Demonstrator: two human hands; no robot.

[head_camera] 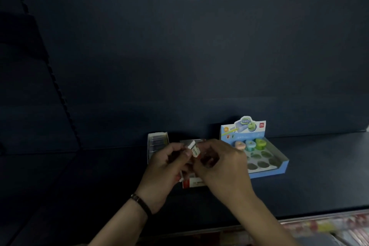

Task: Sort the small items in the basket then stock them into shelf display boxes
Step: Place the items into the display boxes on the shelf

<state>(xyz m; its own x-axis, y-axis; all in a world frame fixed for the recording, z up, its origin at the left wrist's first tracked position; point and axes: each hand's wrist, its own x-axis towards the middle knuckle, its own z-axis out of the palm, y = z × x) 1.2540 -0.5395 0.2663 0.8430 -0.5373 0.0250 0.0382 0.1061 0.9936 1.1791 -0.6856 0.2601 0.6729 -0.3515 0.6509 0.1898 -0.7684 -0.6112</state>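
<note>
Both my hands meet above a red and white display box [194, 182] on the dark shelf. My left hand [165, 168] pinches a small white eraser [191, 144] between thumb and fingers. My right hand [221, 164] pinches a second small white eraser [196, 152] just below it. The two erasers touch. The hands hide most of the red and white box. To the right stands a blue display box [279, 165] with three sharpeners [250, 144], pink, blue and green, in its back row. A narrow white box [157, 142] stands to the left.
The dark blue shelf board [319, 175] runs wide to both sides of the boxes, with a dark back panel behind. Its front edge lies below my wrists. Colourful packaged goods [329, 225] show on a lower level at the bottom right.
</note>
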